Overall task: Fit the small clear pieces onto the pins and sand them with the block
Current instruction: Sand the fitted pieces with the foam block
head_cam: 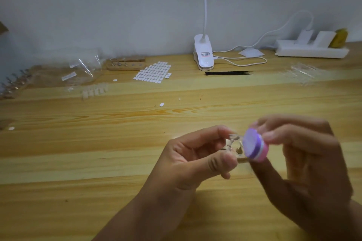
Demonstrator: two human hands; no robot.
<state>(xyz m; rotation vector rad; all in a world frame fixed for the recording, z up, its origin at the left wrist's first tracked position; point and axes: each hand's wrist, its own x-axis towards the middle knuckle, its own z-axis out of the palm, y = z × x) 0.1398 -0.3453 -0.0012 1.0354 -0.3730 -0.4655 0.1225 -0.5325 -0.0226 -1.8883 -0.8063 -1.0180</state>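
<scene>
Block (255, 147) first; where is it?

In the right hand (305, 154), held above the counter (98, 143); that grip is closed on it, fingers curled over the pink body and thumb underneath; the purple face is turned toward the left hand (197, 154).

And the clear piece (234, 136)?

On top of a pin (231, 143), right at the purple face; whether the two touch I cannot tell (the picture is blurred just there); a second pin (239, 149) with a brass foot stands just beside it.

What has the left grip got?

The pin stand (242, 159), as far as it shows; the thumb lies across its near end, the forefinger curls over to the clear piece, and the other fingers are folded in.

Anything further back?

Toward the wall, from left to right: plastic bags (84, 64); a wooden rack (126, 64) with more pins; a sheet of white oval pads (152, 72); a clip lamp (203, 53); a black tool (228, 73) lying flat; a power strip (311, 50); a row of pale pieces (95, 90) lies near the bags, and one loose oval pad (161, 104) sits alone mid-counter.
</scene>
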